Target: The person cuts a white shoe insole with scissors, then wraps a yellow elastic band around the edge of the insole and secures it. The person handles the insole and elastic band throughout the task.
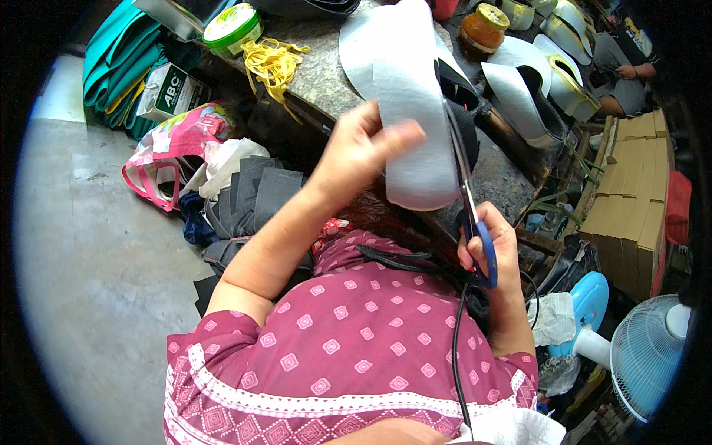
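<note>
A long, rounded silver-grey sheet piece [419, 159] hangs over the near edge of the stone-topped table [319, 81]. At its left edge is my left hand [360, 148], its blurred thumb across the front and its other fingers partly hidden at the edge. In my right hand [493, 237] are scissors [482, 248] with dark blue handles. Their blades point up along the right edge of the piece; whether they touch it is hard to see. Black material [463, 122] shows behind the blades.
Yellow cords [271, 67] and a green-white tub [232, 28] lie on the table's left. A jar [483, 28] stands beyond more curved silver pieces [519, 81]. Grey cloth pieces [259, 189] are at left, cartons [627, 200] and a fan [649, 356] at right. Another person [623, 70] sits far right.
</note>
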### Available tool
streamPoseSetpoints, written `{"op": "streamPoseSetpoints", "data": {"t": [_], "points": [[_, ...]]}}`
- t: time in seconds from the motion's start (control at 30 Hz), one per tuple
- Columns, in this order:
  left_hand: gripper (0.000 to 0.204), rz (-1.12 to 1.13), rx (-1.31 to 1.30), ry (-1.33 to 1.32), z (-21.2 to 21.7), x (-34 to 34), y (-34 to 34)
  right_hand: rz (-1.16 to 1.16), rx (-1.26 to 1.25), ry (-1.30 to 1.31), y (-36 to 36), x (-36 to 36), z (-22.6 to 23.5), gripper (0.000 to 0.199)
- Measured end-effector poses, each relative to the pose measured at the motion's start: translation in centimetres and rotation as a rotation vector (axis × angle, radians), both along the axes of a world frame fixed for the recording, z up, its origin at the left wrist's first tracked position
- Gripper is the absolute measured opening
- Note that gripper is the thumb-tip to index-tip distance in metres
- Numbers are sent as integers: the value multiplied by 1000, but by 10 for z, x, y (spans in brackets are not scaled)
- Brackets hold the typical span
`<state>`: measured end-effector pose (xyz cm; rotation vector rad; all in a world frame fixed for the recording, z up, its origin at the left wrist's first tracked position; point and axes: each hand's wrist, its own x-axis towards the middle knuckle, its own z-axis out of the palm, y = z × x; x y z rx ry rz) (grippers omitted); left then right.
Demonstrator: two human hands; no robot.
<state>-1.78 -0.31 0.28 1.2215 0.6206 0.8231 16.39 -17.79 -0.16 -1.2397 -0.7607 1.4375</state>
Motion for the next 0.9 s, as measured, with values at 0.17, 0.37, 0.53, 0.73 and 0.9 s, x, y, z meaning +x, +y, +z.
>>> {"op": "streamPoseSetpoints", "data": {"t": [0.17, 0.37, 0.53, 0.73, 0.9], "points": [[44, -119, 102, 14, 11, -13, 46, 50, -55, -146, 0, 5, -4, 31], [44, -108, 123, -151, 4, 5, 23, 72, 37, -214, 9, 4, -1, 36], [44, -64, 5, -219, -5, 8, 12, 100, 8, 22, 9, 1, -1, 46], [42, -102, 12, -247, -11, 8, 4, 71, 87, 26, 13, -6, -4, 44], [43, -58, 82, -238, -8, 10, -10, -37, 118, 94, 11, -17, -3, 42]]}}
